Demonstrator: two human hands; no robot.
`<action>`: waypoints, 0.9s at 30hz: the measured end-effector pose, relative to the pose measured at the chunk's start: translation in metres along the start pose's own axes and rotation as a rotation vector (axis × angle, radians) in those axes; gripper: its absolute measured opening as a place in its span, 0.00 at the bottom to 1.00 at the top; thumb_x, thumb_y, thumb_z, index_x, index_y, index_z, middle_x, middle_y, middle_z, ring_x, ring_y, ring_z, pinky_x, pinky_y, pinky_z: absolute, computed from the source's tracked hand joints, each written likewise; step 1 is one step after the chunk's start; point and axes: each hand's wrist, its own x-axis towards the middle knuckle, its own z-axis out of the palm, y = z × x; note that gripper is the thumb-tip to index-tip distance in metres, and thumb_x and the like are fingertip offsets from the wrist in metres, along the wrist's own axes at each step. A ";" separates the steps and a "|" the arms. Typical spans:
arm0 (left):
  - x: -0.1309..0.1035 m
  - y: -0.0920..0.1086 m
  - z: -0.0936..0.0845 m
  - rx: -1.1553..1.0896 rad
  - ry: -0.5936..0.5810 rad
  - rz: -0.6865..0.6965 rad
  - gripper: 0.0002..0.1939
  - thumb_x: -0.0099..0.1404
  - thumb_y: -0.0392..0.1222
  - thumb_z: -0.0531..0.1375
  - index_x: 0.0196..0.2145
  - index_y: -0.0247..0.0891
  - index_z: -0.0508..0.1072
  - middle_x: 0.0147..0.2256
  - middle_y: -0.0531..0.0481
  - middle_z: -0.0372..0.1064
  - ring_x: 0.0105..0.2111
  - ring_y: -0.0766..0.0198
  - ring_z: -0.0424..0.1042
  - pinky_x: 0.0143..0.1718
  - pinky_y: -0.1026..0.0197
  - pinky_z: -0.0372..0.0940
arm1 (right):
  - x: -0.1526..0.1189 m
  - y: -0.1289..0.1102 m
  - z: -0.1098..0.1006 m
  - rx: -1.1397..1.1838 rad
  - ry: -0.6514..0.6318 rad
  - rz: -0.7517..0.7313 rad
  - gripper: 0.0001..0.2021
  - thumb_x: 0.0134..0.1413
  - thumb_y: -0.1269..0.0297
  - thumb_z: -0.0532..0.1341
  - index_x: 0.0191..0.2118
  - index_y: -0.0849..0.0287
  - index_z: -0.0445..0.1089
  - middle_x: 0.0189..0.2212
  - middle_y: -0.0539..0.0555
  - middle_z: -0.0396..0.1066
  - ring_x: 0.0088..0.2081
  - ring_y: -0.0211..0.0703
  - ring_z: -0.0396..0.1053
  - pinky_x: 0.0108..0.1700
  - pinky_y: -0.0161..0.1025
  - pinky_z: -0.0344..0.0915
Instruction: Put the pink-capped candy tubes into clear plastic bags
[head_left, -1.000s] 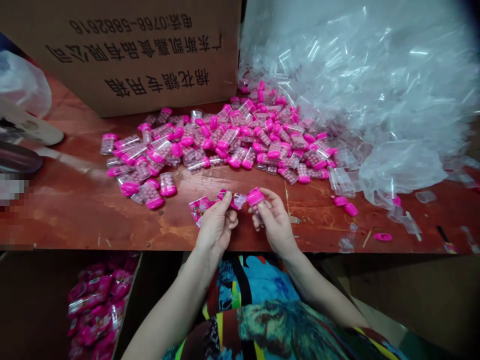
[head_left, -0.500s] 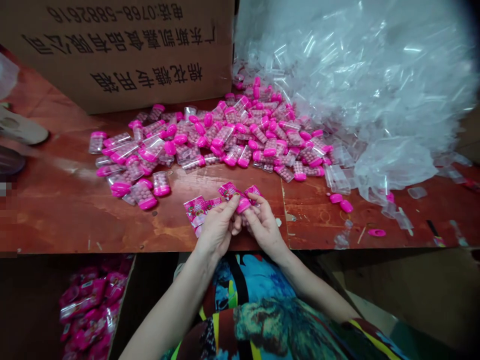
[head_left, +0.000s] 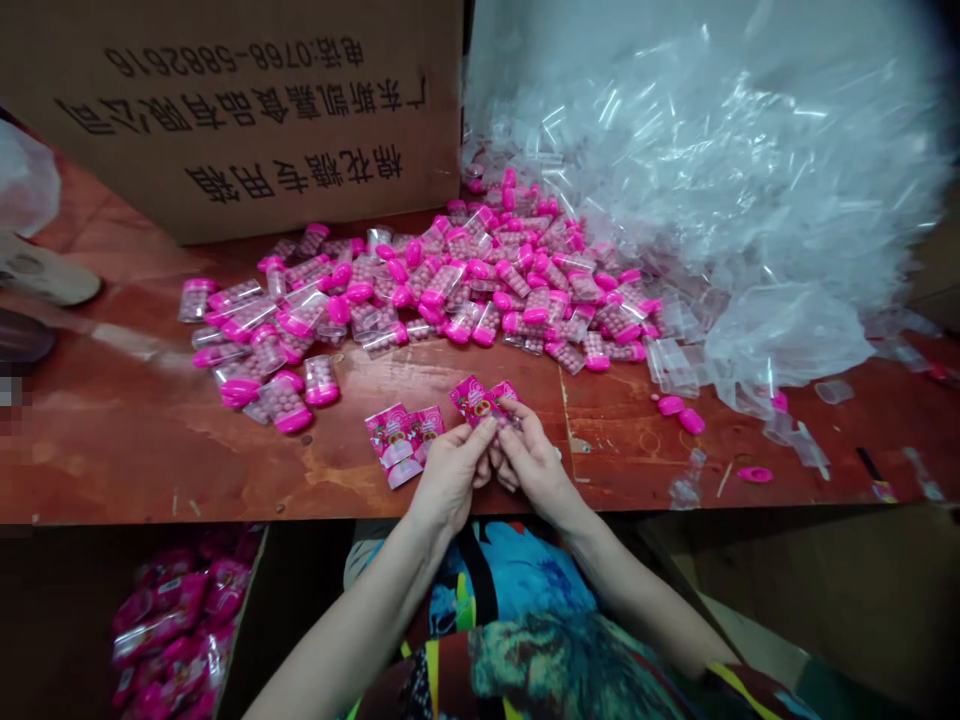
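Note:
My left hand and my right hand meet close to the table's front edge. Thumbs and fingers of both are closed round a small candy bottle, now mostly covered by the fingers. Just beyond the fingertips are pink printed labels, one of them touching or very near my thumbs; whether it is gripped too, I cannot tell. More pink labels lie flat to the left of my left hand. Farther back spreads a heap of clear candy bottles with pink caps and pale pink balls inside.
A large cardboard box stands behind the heap at left. Clear empty plastic containers pile up at back right. Loose pink caps lie right of my hands. Below the table at left, a box holds pink-wrapped bottles.
The bottle's pink cap showed between my fingers before; now my thumbs hide it. Both hands have turned slightly and come closer together. The view has shifted a little.

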 end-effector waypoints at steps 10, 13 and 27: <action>-0.004 -0.015 0.003 0.236 -0.059 0.027 0.25 0.59 0.61 0.64 0.21 0.37 0.66 0.14 0.56 0.60 0.13 0.73 0.55 0.15 0.68 0.47 | 0.007 0.008 -0.016 0.136 -0.040 0.143 0.23 0.58 0.46 0.63 0.52 0.52 0.60 0.14 0.38 0.60 0.10 0.29 0.48 0.13 0.27 0.50; -0.004 -0.019 0.006 0.176 -0.143 -0.040 0.26 0.59 0.64 0.63 0.22 0.37 0.66 0.17 0.52 0.64 0.14 0.71 0.58 0.16 0.68 0.50 | 0.005 0.005 -0.020 0.052 0.015 0.155 0.19 0.59 0.45 0.62 0.45 0.53 0.61 0.14 0.39 0.63 0.10 0.29 0.47 0.12 0.27 0.46; -0.045 0.010 -0.080 1.384 0.503 0.593 0.19 0.70 0.42 0.57 0.56 0.43 0.75 0.62 0.42 0.65 0.46 0.51 0.76 0.41 0.57 0.70 | 0.015 -0.002 0.035 -1.515 -0.059 -0.607 0.17 0.70 0.66 0.50 0.58 0.61 0.69 0.43 0.62 0.72 0.43 0.51 0.70 0.44 0.45 0.67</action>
